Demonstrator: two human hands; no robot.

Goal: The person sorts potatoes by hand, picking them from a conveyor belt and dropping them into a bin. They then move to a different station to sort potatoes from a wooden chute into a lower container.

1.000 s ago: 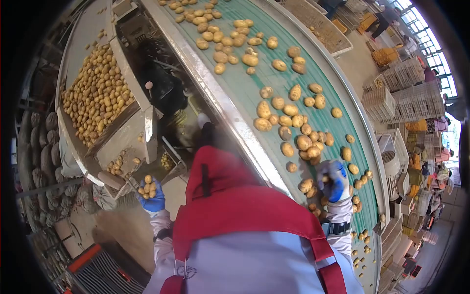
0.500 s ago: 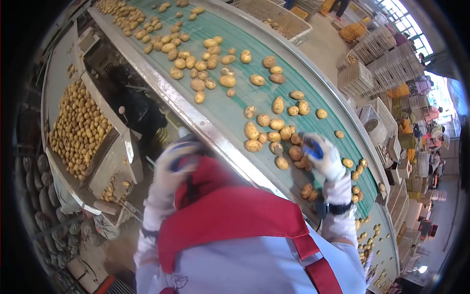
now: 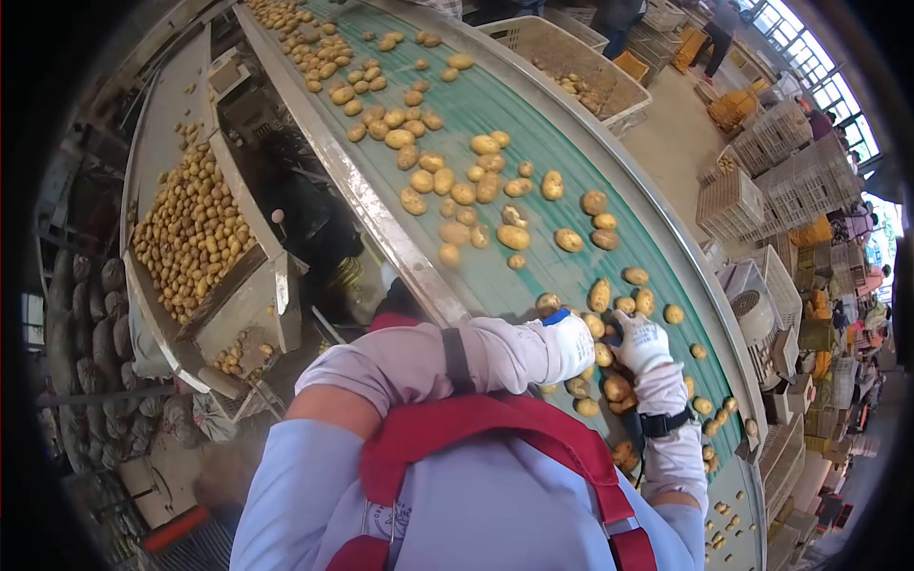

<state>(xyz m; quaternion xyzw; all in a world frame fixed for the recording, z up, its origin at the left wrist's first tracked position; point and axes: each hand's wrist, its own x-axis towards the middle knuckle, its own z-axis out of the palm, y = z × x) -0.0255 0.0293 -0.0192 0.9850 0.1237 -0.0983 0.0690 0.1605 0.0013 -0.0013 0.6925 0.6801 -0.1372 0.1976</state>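
Evidently, potatoes [image 3: 599, 295] are being handled on the green conveyor belt [image 3: 505, 105], and reaching in among them with both hands is judged to be the step in hand. The left hand [image 3: 571, 344], covered by a white glove [image 3: 577, 352] with some blue on it, is held over the near part of the belt; its fingers are mostly hidden from view, so whether anything is grasped cannot be told. The right hand [image 3: 644, 344], likewise gloved, is held just beside it, farther across the belt, with its fingers bent down toward the potatoes; a hold on one of them cannot be confirmed either. Between the two hands a few potatoes are left exposed on the belt, while many more are spread along it.

For the next move, fingers closed firmly around single potatoes would seem to be called for, with care taken that neighbours are not knocked along the belt. On the near side of the belt, past its metal rail [image 3: 368, 190], a heap [image 3: 190, 238] of potatoes is held in a bin [image 3: 240, 188]; just beyond its far edge, a large crate [image 3: 533, 46] is placed.
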